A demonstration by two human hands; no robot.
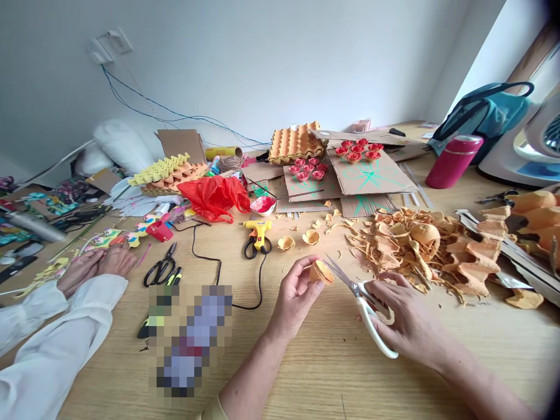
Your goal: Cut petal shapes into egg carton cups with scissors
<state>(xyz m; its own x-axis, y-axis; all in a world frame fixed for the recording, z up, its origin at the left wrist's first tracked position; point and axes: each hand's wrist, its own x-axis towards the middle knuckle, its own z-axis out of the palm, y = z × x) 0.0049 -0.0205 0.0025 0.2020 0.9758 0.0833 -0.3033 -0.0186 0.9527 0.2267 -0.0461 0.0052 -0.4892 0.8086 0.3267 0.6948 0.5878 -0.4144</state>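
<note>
Between the thumb and fingers of my left hand [298, 291] is an orange egg-carton cup [321, 272], raised above the table with its opening tilted to the right. My right hand [405, 318] grips white-handled scissors [371, 326]. Their blades are parted, and the tips come close to the cup's rim; I cannot tell whether they touch it. Two trimmed carton cups, one on the left [286, 243] and one on the right [311, 237], sit on the table beyond my left hand. A yellow glue gun [258, 227] stands beside them.
Carton scraps [389, 245] heap up on the right. Behind are red paper flowers [355, 150] on cardboard [371, 175], egg trays [295, 143] and a red bag [214, 195]. Black scissors [160, 265] lie left. Another person's hands [100, 262] work at far left. A pink bottle [454, 162] stands back right.
</note>
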